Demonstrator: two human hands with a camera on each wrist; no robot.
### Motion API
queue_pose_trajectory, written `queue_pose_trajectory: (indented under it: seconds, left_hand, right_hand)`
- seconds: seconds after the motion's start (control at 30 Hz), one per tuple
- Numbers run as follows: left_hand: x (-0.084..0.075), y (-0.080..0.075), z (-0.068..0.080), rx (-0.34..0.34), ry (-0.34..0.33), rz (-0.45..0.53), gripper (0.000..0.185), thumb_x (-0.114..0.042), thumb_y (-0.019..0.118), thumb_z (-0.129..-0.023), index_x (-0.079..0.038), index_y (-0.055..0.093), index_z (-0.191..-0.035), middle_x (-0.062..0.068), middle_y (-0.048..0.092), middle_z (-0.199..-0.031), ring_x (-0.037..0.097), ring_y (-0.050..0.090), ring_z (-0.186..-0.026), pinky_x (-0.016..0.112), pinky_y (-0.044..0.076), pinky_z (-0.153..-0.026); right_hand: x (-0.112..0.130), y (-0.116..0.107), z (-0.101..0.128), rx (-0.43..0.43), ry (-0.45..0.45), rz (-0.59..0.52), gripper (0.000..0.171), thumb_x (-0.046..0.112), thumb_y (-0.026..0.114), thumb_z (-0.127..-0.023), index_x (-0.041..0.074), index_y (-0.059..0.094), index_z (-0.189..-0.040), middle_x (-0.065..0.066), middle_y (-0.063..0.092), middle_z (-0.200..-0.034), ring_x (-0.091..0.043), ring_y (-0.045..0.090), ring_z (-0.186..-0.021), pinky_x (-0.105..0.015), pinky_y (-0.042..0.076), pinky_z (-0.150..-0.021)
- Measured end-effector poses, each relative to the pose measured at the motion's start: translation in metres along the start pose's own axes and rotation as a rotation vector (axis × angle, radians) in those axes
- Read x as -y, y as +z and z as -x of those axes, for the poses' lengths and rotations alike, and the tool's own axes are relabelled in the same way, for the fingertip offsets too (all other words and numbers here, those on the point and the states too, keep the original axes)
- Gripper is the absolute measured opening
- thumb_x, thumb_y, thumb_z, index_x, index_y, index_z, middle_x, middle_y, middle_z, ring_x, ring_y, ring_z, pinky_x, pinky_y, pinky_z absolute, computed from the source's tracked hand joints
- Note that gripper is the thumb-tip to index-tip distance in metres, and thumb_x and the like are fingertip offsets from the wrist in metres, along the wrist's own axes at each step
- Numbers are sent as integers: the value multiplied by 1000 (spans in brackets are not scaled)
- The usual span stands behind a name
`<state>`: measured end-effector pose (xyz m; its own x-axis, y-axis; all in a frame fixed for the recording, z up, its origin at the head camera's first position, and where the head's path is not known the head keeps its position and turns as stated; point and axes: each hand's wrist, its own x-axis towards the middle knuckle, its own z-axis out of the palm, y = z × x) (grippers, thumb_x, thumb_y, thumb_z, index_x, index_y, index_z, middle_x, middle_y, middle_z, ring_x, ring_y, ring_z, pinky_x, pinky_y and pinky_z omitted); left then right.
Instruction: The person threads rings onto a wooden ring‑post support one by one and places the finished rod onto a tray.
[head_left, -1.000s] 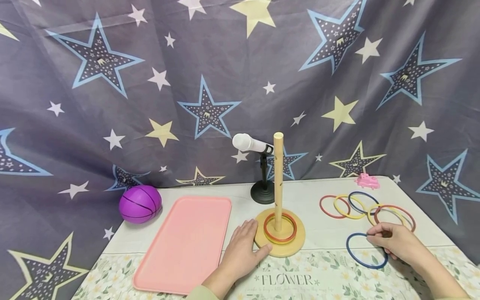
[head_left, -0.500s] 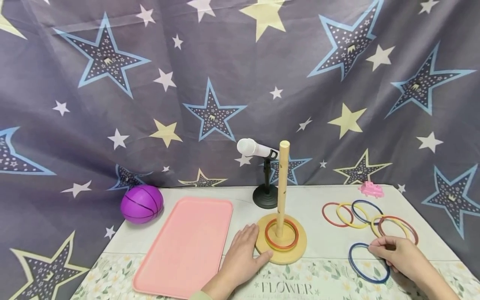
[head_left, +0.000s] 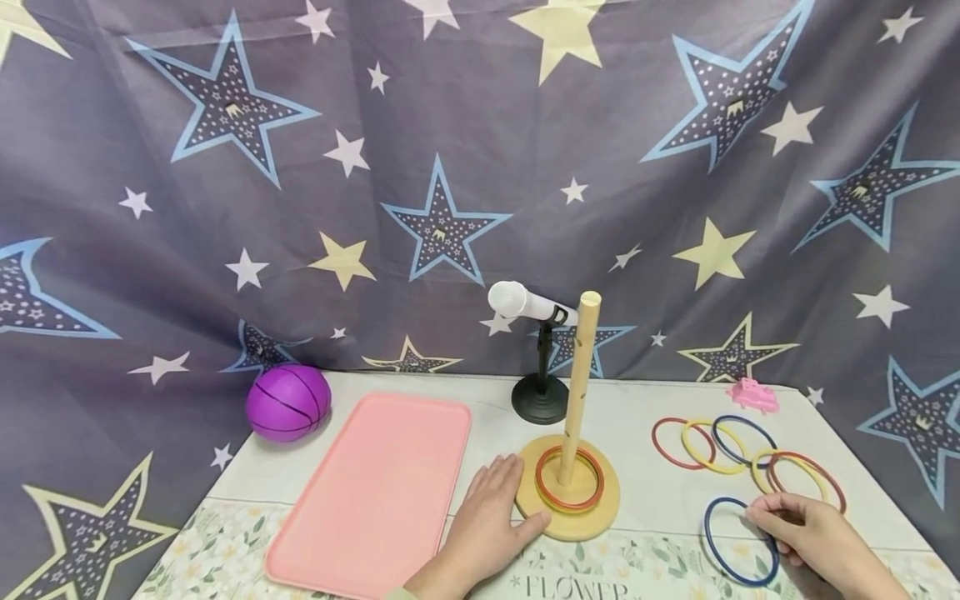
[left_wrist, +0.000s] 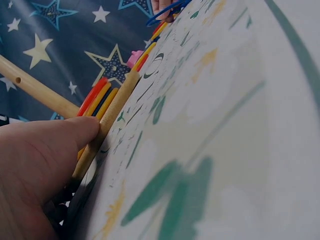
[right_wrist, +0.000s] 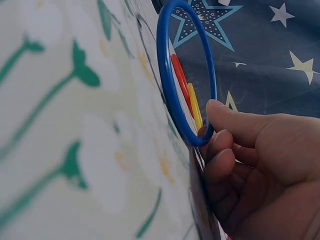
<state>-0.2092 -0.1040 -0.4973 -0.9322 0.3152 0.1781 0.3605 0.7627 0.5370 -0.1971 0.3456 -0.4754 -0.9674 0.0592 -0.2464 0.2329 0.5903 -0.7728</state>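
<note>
A wooden peg stand (head_left: 570,523) stands mid-table, its upright peg (head_left: 581,383) ringed at the foot by red and orange rings (head_left: 567,502). My left hand (head_left: 498,504) lies flat on the table with straight fingers. Its thumb (left_wrist: 75,132) presses the edge of the round base (left_wrist: 112,115). On the right, my right hand (head_left: 753,518) pinches the near rim of a blue ring (head_left: 708,540). In the right wrist view the thumb and fingers (right_wrist: 207,125) grip the blue ring (right_wrist: 166,75), which tilts up off the flowered cloth.
A pink tray (head_left: 375,492) lies left of the stand, with a purple ball (head_left: 288,402) behind it. A toy microphone on a black stand (head_left: 540,392) is behind the peg. Several loose rings (head_left: 708,461) and a pink toy (head_left: 753,396) lie at the back right. A star curtain closes the back.
The head view has shifted, so everything sits lower and further right in the picture. Both hands keep their places: the left at the base, the right on the blue ring.
</note>
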Motion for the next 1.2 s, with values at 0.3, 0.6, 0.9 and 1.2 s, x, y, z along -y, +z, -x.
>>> queue_pose_trajectory:
  seconds: [0.3, 0.6, 0.9, 1.2]
  left_hand:
    - [0, -4, -1, -14, -5, -6, 88, -56, 73, -102, 3, 48, -163, 21, 44, -171, 37, 35, -162, 56, 23, -134]
    - [-2, -1, -2, -14, 9, -8, 88, -56, 74, -102, 3, 49, -163, 21, 45, -171, 38, 37, -161, 56, 24, -134]
    - [0, 2, 0, 0, -3, -20, 89, -58, 73, -102, 1, 48, -164, 20, 44, -171, 36, 36, -162, 55, 24, -134]
    - [-1, 2, -2, -13, 10, -14, 89, -56, 73, -103, 3, 46, -165, 22, 44, -171, 39, 35, -162, 55, 22, -135]
  right_hand:
    - [3, 1, -7, 1, -30, -12, 29, 28, 71, -111, 0, 74, -116, -1, 60, -78, -15, 57, -68, -29, 56, -60]
    - [0, -6, -7, 33, -13, 2, 34, 33, 69, -112, 0, 74, -119, -2, 60, -81, -18, 58, -71, -30, 58, -63]
    - [-4, -3, -7, 38, -3, -33, 31, 30, 68, -112, -1, 74, -118, -1, 60, -80, -16, 57, -70, -29, 57, -63]
    - [-3, -5, -4, 7, -15, -79, 30, 26, 71, -111, -3, 74, -120, -4, 63, -82, -17, 60, -70, -30, 58, -61]
